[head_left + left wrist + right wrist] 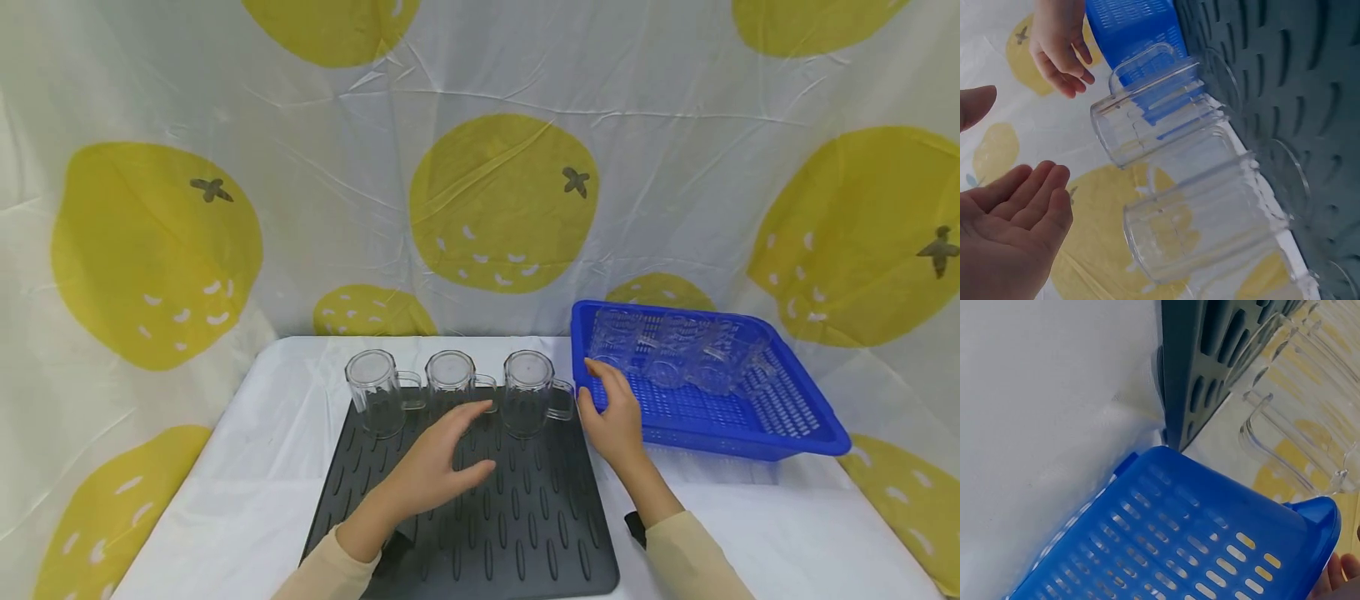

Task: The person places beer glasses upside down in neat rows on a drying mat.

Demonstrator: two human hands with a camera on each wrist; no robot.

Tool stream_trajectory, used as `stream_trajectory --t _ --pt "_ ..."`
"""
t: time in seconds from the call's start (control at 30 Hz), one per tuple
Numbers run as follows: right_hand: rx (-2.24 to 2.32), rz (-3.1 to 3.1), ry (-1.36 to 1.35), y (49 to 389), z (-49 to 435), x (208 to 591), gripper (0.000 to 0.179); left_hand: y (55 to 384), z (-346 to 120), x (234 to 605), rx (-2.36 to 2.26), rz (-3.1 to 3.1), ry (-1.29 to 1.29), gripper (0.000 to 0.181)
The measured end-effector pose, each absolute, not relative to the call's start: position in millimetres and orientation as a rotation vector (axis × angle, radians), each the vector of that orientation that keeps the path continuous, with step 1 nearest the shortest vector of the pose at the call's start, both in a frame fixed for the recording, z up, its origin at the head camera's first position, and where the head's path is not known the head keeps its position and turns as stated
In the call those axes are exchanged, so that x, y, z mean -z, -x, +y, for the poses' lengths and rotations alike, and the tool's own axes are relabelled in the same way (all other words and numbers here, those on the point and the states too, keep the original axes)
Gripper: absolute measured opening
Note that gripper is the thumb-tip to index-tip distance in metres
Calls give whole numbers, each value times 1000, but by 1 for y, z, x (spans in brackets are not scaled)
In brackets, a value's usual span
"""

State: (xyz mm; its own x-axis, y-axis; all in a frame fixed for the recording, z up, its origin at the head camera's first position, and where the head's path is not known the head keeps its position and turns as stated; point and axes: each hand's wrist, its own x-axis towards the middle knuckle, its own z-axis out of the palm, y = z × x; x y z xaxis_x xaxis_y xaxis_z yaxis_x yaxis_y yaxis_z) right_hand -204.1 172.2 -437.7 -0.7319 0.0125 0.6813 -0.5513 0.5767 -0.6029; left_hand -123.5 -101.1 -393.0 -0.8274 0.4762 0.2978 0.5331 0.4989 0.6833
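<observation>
Inspector: Where are the mugs standing?

Clerk: Three clear glass pieces are standing in a row along the far end of the black mat (517, 521): the left mug (380, 412), the middle mug (450, 372) and the right mug (527, 396). Their handles are pointing to the right.

Inspector: And the left hand (431, 467)?

Clerk: It is hovering over the mat, in front of the middle mug. Its thumb is spreading wide of the fingers, and it is holding nothing. The left wrist view is showing a gap between that hand and the mugs.

Inspector: The right hand (615, 417)?

Clerk: It is hanging between the right mug and the blue basket (813, 417), near the basket's left wall. Its fingers are bending slightly, the thumb is standing apart, and the grasp is holding nothing. Whether a fingertip is touching the basket, the clerk is unable to tell.

Inspector: Contents and surroundings?

Clerk: The basket is holding several clear glasses (675, 354) towards its far side. A white cloth (750, 525) is lying beneath everything, and a curtain (315, 208) with yellow fruit prints is hanging behind.
</observation>
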Motion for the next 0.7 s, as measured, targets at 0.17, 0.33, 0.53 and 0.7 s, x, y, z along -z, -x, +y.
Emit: stream_trajectory --t 0.17,0.33,0.53,0.7 --pt "-1115 -2187 -412 203 173 439 40 95 -125 403 1076 -2764 850 56" --pt "-1106 -2186 -423 204 174 442 40 76 -152 416 869 -2894 738 48" --pt "-1111 -2187 -429 204 174 444 38 62 -180 435 761 -3068 481 64" --pt "-1124 -2190 -420 204 175 443 37 53 -194 453 660 -3150 314 79"
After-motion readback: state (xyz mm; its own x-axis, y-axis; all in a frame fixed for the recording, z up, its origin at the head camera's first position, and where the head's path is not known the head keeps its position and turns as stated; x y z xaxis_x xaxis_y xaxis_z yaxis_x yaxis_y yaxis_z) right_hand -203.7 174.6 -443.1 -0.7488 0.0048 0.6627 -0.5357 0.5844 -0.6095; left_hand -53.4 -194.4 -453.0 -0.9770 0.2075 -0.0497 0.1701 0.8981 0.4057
